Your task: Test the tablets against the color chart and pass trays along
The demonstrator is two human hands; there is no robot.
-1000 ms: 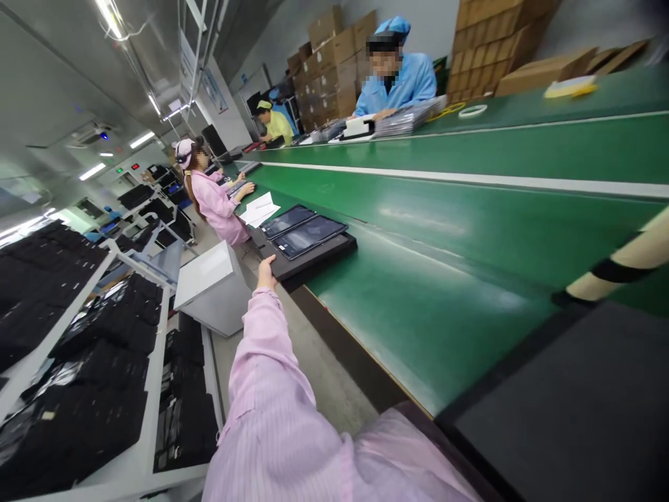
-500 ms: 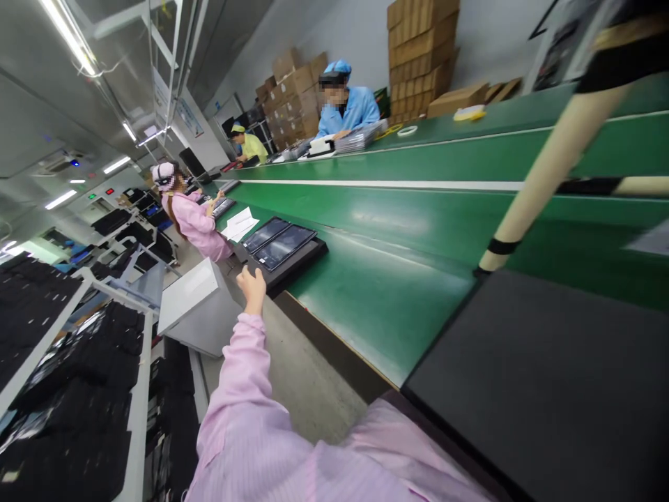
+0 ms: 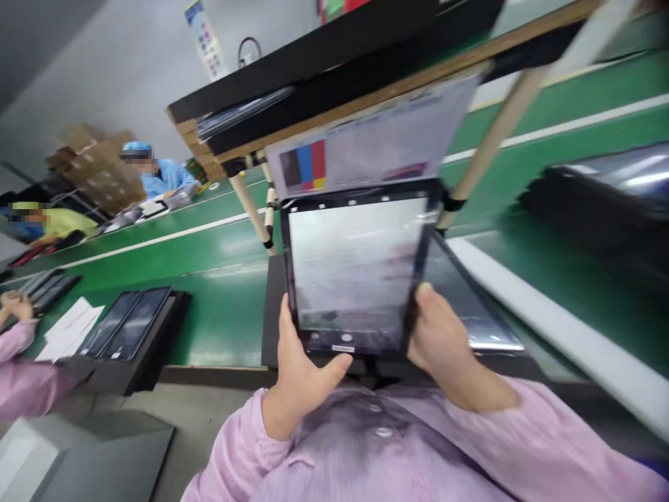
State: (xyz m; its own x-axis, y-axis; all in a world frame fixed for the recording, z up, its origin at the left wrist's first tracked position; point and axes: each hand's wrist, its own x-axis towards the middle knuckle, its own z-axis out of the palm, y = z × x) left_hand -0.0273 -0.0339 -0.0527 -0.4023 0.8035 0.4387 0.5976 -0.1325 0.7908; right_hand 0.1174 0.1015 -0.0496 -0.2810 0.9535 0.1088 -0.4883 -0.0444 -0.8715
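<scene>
A black-framed tablet (image 3: 360,268) with a lit, pale screen is held upright between both hands in front of my chest. My left hand (image 3: 303,369) grips its lower left corner, the thumb lying along the bottom edge by a small white label. On the other side, my right hand (image 3: 444,341) clasps the lower right edge, thumb on the frame and fingers hidden behind. Under and behind the tablet is a black mat (image 3: 272,307) on the green bench. A dark, glossy flat panel (image 3: 465,293) lies to the right of my right hand.
A rack with pale posts (image 3: 251,209) and a hanging printed sheet (image 3: 366,139) stands behind the tablet. Two dark screens (image 3: 128,321) lie on a black stack to the left, by white papers (image 3: 73,328). Black pieces (image 3: 601,209) are piled at right. Co-workers sit at left.
The view has swung to the right. My left hand, earlier stretched out near the dark screens, is now on the tablet in front of me, and my right hand has come into view holding it.
</scene>
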